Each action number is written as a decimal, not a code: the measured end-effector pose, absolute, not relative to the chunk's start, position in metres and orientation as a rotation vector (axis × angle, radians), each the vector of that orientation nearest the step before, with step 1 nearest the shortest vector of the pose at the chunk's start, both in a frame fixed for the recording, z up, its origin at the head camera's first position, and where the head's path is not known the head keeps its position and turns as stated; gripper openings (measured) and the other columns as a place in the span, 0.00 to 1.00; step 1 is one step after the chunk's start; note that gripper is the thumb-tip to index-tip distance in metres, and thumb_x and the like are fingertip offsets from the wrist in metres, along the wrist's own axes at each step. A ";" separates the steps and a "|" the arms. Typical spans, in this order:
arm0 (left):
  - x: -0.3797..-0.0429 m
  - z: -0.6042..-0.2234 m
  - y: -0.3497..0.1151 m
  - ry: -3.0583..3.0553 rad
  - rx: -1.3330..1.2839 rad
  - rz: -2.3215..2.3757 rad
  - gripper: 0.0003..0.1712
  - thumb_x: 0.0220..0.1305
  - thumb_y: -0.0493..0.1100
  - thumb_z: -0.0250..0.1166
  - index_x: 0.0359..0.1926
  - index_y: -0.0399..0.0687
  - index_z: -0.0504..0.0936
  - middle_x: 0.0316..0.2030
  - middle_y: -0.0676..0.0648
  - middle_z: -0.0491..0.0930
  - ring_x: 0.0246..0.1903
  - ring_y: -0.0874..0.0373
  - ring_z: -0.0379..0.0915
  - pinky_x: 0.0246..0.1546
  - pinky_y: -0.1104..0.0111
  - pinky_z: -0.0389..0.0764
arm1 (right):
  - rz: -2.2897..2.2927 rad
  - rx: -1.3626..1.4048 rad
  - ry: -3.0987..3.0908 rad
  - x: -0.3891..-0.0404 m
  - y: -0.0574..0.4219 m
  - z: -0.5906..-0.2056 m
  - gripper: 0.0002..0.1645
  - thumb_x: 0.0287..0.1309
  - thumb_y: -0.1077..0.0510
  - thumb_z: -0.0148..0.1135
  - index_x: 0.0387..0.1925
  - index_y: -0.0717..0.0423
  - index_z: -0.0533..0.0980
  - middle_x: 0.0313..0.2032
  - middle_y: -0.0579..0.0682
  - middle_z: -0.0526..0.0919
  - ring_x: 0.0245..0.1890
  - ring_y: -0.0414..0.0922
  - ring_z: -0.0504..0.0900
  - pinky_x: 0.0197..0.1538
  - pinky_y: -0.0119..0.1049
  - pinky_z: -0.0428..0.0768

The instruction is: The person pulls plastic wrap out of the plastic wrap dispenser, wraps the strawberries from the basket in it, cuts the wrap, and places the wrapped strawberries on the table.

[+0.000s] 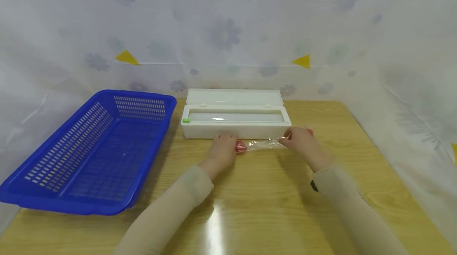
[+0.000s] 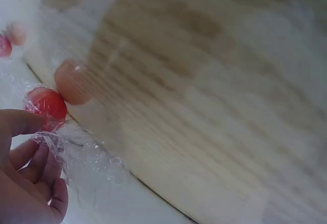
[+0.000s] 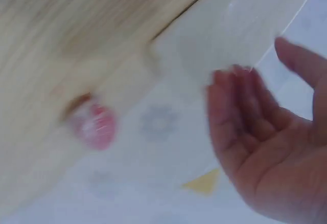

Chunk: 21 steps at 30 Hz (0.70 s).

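My left hand [image 1: 223,150] is low over the table in front of the white box, thumb and fingers pinching a small red ball [image 2: 46,105] wrapped in clear plastic film [image 2: 84,155]. Crinkled film [image 1: 264,144] stretches rightward from that ball toward my right hand [image 1: 303,146]. In the right wrist view, which is blurred, the right hand's thumb stands apart from its lightly bent fingers [image 3: 245,101]. A second red ball [image 3: 96,126], shiny as if wrapped, lies on the table just beyond the right hand, mostly covered by it in the head view.
A long white film dispenser box [image 1: 235,131] stands behind the hands, its lid [image 1: 235,97] raised, with a green slider [image 1: 186,120] at its left end. On the left is a large blue plastic basket [image 1: 143,175]. A flowered sheet [image 1: 228,48] hangs behind the wooden table [image 1: 257,215].
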<state>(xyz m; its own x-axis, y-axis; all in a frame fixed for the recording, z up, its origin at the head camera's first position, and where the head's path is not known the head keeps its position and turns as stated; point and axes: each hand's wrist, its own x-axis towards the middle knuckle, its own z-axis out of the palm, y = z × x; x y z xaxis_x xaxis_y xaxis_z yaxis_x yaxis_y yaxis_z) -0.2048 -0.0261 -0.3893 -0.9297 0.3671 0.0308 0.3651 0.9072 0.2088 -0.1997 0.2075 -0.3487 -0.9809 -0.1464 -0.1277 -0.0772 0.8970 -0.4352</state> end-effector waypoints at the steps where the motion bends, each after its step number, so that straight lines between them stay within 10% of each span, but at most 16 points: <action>1: -0.206 -0.390 -0.028 3.065 0.577 0.331 0.19 0.59 0.34 0.58 0.52 0.45 0.76 0.50 0.46 0.79 0.54 0.51 0.72 0.62 0.58 0.64 | -0.606 -0.234 2.974 -0.197 0.195 -0.347 0.20 0.60 0.52 0.58 0.44 0.66 0.75 0.41 0.63 0.80 0.38 0.54 0.79 0.40 0.45 0.78; 9: -0.209 -0.394 -0.030 3.117 0.680 0.335 0.14 0.57 0.35 0.60 0.45 0.49 0.80 0.44 0.49 0.82 0.48 0.51 0.74 0.52 0.59 0.65 | -0.436 -0.615 3.038 -0.193 0.129 -0.371 0.20 0.59 0.58 0.59 0.52 0.61 0.72 0.47 0.58 0.80 0.48 0.55 0.79 0.51 0.49 0.77; 21: -0.213 -0.397 -0.033 3.011 0.548 0.756 0.10 0.55 0.30 0.59 0.37 0.39 0.83 0.37 0.42 0.83 0.41 0.48 0.78 0.48 0.61 0.77 | -0.651 -0.593 2.913 -0.210 0.129 -0.396 0.09 0.58 0.66 0.55 0.35 0.62 0.81 0.35 0.55 0.85 0.35 0.48 0.81 0.43 0.42 0.79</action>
<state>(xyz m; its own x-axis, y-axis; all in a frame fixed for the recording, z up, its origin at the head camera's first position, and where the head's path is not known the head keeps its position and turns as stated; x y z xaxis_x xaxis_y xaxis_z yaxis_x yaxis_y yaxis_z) -0.2125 -0.0326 -0.3972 -0.9395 0.3295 0.0941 0.3349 0.8245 0.4562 -0.2097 0.1293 -0.3961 -0.9194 -0.3931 -0.0112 -0.3509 0.8331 -0.4276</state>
